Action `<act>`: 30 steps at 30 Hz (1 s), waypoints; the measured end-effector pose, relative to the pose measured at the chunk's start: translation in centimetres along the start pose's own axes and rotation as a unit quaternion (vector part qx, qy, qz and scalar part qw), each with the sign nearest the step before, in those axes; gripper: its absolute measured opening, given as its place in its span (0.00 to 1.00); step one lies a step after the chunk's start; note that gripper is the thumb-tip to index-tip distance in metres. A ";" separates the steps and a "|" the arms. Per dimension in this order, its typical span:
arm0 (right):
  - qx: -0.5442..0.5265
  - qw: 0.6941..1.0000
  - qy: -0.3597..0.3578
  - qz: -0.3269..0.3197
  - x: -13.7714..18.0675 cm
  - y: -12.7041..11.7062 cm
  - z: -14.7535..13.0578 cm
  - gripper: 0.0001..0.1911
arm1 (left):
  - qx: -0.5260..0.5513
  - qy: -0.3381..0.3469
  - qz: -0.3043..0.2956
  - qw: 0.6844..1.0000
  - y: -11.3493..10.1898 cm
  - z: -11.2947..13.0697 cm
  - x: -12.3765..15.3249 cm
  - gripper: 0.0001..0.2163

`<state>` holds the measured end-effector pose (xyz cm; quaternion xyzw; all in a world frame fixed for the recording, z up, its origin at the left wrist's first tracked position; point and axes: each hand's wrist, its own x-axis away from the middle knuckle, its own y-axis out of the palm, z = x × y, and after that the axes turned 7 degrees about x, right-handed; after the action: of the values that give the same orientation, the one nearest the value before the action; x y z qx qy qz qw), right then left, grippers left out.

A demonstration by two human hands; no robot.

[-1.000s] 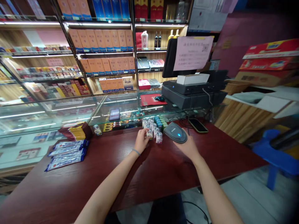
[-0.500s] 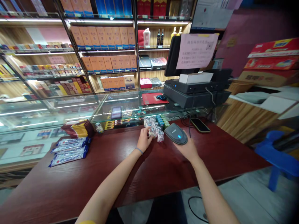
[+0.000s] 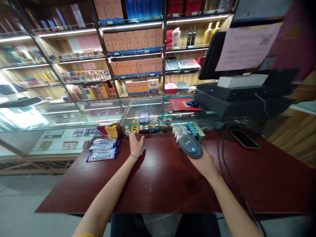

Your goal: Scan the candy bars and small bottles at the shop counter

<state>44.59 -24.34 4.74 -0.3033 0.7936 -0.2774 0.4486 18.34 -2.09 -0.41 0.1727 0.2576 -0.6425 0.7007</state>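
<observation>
My left hand (image 3: pixel 135 144) is over the table's left half, its thumb apart from the fingers and nothing visible between them. Just left of its fingertips a small clear jar (image 3: pixel 127 131) with a pale lid stands against the glass case. My right hand (image 3: pixel 204 164) is wrapped around a dark grey barcode scanner (image 3: pixel 190 145) with a lit blue light. Behind the scanner's head is a cluster of small jars (image 3: pixel 179 129), partly covered by it. Blue and green small containers (image 3: pixel 197 131) line up beside them.
Blue-white packets (image 3: pixel 103 149) and a stack of brown and yellow packets (image 3: pixel 110 130) are at the left of the dark red table (image 3: pixel 158 184). A phone (image 3: pixel 244 139) and a cable (image 3: pixel 228 168) lie right. Behind are the glass counter (image 3: pixel 153 108) and a monitor (image 3: pixel 213 56).
My left hand has left the jar cluster and moved left toward the single jar. My right hand still holds the scanner, now nearer the jars. The view has turned left.
</observation>
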 end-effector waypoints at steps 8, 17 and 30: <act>-0.074 0.995 -0.052 -0.029 -0.5 3.5 -3.9 0.20 | -0.102 -0.011 0.015 0.995 -4.5 -3.6 -3.4 0.36; -0.114 0.990 -0.047 -0.061 1.0 6.2 -4.1 0.22 | -0.101 -0.041 -0.046 0.993 -4.2 -6.5 -4.3 0.35; -0.097 0.991 -0.067 -0.055 2.3 5.9 -4.4 0.19 | 0.158 -0.117 -0.041 0.980 -3.1 -2.3 -3.3 0.20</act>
<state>38.44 -21.42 1.24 -0.4069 0.7670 -0.2022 0.4530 14.83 1.54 -0.02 0.1943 0.0765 -0.7188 0.6631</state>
